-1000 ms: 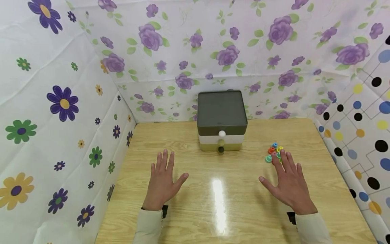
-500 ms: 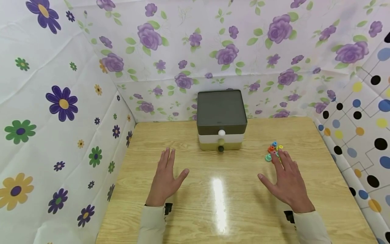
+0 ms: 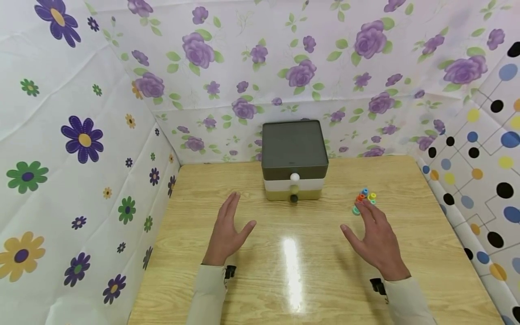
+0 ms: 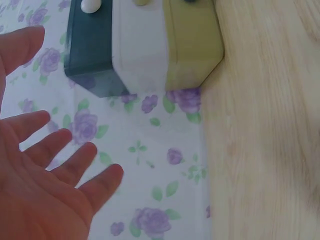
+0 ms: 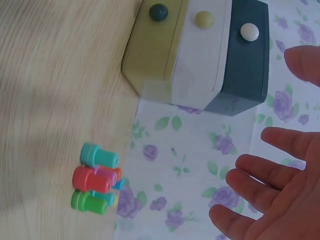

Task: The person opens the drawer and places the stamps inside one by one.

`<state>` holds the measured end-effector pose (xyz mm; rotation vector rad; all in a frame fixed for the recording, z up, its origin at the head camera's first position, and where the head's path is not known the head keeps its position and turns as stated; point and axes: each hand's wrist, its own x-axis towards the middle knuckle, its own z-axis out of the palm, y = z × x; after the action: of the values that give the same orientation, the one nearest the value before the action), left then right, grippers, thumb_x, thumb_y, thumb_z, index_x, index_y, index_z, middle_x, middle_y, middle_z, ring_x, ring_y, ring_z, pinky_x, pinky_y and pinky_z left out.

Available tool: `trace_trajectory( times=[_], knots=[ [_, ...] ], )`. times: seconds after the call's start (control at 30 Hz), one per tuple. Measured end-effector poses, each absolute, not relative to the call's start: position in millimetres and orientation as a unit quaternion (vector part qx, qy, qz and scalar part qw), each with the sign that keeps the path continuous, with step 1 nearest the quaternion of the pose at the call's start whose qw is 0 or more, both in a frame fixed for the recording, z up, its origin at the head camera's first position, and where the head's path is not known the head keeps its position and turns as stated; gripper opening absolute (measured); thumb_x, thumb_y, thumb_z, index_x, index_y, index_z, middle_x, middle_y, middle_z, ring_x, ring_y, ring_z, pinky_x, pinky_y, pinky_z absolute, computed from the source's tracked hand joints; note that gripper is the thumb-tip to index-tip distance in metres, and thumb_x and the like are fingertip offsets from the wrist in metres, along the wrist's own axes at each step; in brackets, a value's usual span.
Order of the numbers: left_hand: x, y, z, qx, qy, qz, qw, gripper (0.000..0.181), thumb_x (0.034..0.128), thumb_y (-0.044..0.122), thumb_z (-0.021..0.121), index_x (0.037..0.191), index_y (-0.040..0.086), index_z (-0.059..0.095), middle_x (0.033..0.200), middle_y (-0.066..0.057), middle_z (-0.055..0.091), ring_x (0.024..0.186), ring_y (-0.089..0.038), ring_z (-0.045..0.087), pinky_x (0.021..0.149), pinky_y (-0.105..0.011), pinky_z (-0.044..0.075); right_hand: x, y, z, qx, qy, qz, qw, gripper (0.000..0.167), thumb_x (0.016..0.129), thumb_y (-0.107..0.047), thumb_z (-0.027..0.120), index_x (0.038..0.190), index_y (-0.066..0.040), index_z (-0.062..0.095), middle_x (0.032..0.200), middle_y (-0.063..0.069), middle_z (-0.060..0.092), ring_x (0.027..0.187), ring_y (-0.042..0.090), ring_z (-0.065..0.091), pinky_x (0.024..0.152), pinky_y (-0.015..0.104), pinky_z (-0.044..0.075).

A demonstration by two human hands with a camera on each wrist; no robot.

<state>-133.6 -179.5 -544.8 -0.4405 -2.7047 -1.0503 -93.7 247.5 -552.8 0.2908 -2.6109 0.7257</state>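
Note:
My left hand (image 3: 225, 234) hovers over the left half of the table, fingers straight, thumb spread, holding nothing. On the other side my right hand (image 3: 378, 246) is held in the air likewise, palm turned inward and holding nothing. Beyond its fingertips, partly hidden by them in the head view, lies a cluster of several small plastic pieces (image 5: 95, 180), each with a wide base and narrower stem, in green, red, teal, pink, orange and blue. Between and beyond both hands stands a three-tier drawer box (image 3: 294, 144), dark grey, white and olive, with a round knob on each tier.
The wood-grain table (image 3: 260, 271) meets a wall sheet with purple roses (image 3: 243, 81) right behind the box. A flowered sheet (image 3: 61, 189) closes the left side, and a dotted sheet (image 3: 483, 189) the right.
Both hands have drifted slightly inward. The left hand has turned so that its palm faces more to the right, and the right hand has tilted inward too. Box and pieces stay put.

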Motion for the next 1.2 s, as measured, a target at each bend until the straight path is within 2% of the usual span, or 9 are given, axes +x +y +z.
trace_trajectory(
  times=[0.2,0.33,0.47,0.9,1.2],
  knots=[
    [-153.6,-170.6,-554.7,-0.176,-0.899,-0.379,0.134,0.086,0.0980,0.036,0.077,0.167,0.013,0.032,0.171,-0.014,0.033,0.157,-0.036,0.036,0.118,-0.063,0.041,-98.7,235.8,-555.2,0.104,-0.926,0.290,0.218,0.072,0.089,-0.028,0.084,0.149,-0.001,0.055,0.149,0.023,0.055,0.133,0.044,0.055,0.095,0.065,0.051],
    [-166.5,-164.0,-558.7,-0.190,-0.885,-0.400,0.142,0.085,0.0979,0.031,0.078,0.167,0.018,0.031,0.168,-0.015,0.036,0.152,-0.037,0.043,0.114,-0.060,0.047,-103.2,225.4,-553.3,0.106,-0.919,0.305,0.226,0.068,0.089,-0.025,0.084,0.147,-0.001,0.057,0.142,0.022,0.059,0.124,0.041,0.060,0.090,0.063,0.053],
    [-177.2,-158.6,-562.7,-0.194,-0.869,-0.434,0.137,0.083,0.0981,0.025,0.078,0.167,0.022,0.032,0.166,-0.013,0.038,0.147,-0.035,0.047,0.110,-0.056,0.051,-109.3,214.6,-552.8,0.107,-0.911,0.325,0.230,0.062,0.090,-0.023,0.083,0.143,-0.002,0.060,0.138,0.021,0.062,0.123,0.040,0.062,0.092,0.062,0.053],
    [-214.0,-143.3,-563.9,-0.186,-0.828,-0.505,0.158,0.085,0.0946,0.010,0.081,0.164,0.028,0.036,0.160,-0.010,0.043,0.142,-0.032,0.053,0.107,-0.049,0.056,-139.2,167.7,-547.7,0.125,-0.885,0.370,0.254,0.051,0.092,-0.021,0.083,0.137,-0.004,0.066,0.120,0.012,0.071,0.105,0.029,0.070,0.087,0.051,0.060],
    [-230.3,-128.4,-562.2,-0.198,-0.818,-0.515,0.164,0.091,0.0910,0.001,0.082,0.164,0.027,0.036,0.158,-0.021,0.042,0.142,-0.039,0.052,0.105,-0.048,0.057,-164.6,131.4,-547.3,0.136,-0.867,0.397,0.269,0.044,0.093,-0.018,0.082,0.132,-0.003,0.068,0.118,0.013,0.071,0.101,0.026,0.074,0.086,0.048,0.062]
  ],
)
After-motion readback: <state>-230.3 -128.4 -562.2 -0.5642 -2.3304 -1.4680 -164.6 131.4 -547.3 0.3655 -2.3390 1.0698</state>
